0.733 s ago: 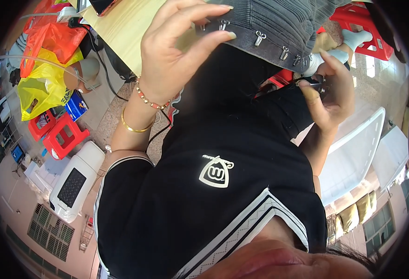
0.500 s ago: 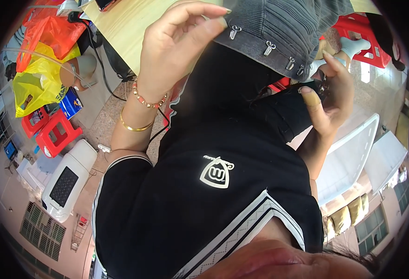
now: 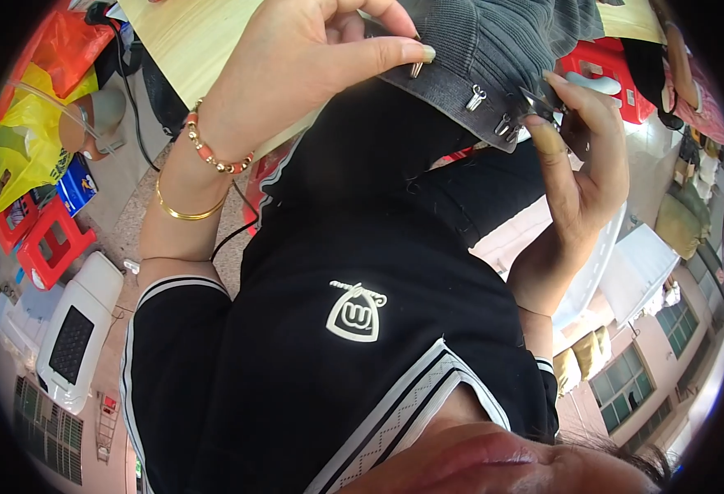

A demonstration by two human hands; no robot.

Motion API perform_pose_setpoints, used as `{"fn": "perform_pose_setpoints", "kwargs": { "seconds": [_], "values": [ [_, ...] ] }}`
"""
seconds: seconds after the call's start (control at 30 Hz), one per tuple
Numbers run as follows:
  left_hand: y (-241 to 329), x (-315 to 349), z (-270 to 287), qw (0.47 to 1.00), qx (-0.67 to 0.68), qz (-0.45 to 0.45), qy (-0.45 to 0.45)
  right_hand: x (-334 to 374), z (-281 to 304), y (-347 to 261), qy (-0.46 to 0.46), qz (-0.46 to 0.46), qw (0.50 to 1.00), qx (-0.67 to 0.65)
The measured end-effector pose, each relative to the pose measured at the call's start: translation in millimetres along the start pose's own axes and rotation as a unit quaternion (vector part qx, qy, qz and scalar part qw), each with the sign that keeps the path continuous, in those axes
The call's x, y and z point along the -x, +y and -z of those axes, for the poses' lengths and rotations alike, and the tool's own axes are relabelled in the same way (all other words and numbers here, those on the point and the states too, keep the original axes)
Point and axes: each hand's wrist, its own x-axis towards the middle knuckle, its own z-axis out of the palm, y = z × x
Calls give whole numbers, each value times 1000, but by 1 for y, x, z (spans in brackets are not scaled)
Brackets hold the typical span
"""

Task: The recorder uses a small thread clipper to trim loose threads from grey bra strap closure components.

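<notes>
A dark grey ribbed garment (image 3: 502, 49) lies over the table edge toward my lap. Along its smooth band (image 3: 444, 95) several metal hooks (image 3: 475, 98) are fixed. My left hand (image 3: 321, 53) pinches that band between thumb and forefinger, and one hook pokes out below the thumb. At the band's right end, my right hand (image 3: 584, 148) is closed round small metal snips (image 3: 536, 100), whose pointed tip shows near the last hooks. The rest of the snips is mostly hidden by the fingers. A tan bandage covers the right thumb.
A light wood table (image 3: 205, 37) stands ahead. On the left are yellow (image 3: 24, 140) and orange plastic bags (image 3: 69, 49), a red stool (image 3: 53, 243) and a black cable (image 3: 135, 107). A white bin (image 3: 576, 288) is at right. Another person's pink clothing (image 3: 707, 99) shows at far right.
My left thumb has come down onto the band over a hook. My right hand has moved in to the band's right end, and the snips' tip now shows. The whole view has shifted.
</notes>
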Motion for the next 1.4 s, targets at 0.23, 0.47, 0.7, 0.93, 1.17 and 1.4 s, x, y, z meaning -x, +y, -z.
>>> {"fn": "perform_pose_setpoints", "kwargs": {
  "seconds": [0.23,0.47,0.7,0.93,1.17,1.4],
  "values": [
    [-16,2,-3,995,58,-78,20,-29,7,-14,-93,78,992,42],
    [-66,-31,-17,823,390,-397,-114,-49,4,-32,-161,75,982,68],
    [-78,-33,-14,828,365,-406,-126,-56,2,-45,-214,44,971,102],
    [-24,4,-7,947,321,8,4,-69,-3,-60,-191,64,955,220],
    [-65,-34,-15,778,476,-374,-166,-73,-7,-65,-217,48,946,236],
    [-74,-45,-22,779,366,-509,-29,-77,17,-50,-147,74,968,190]
  ]
}}
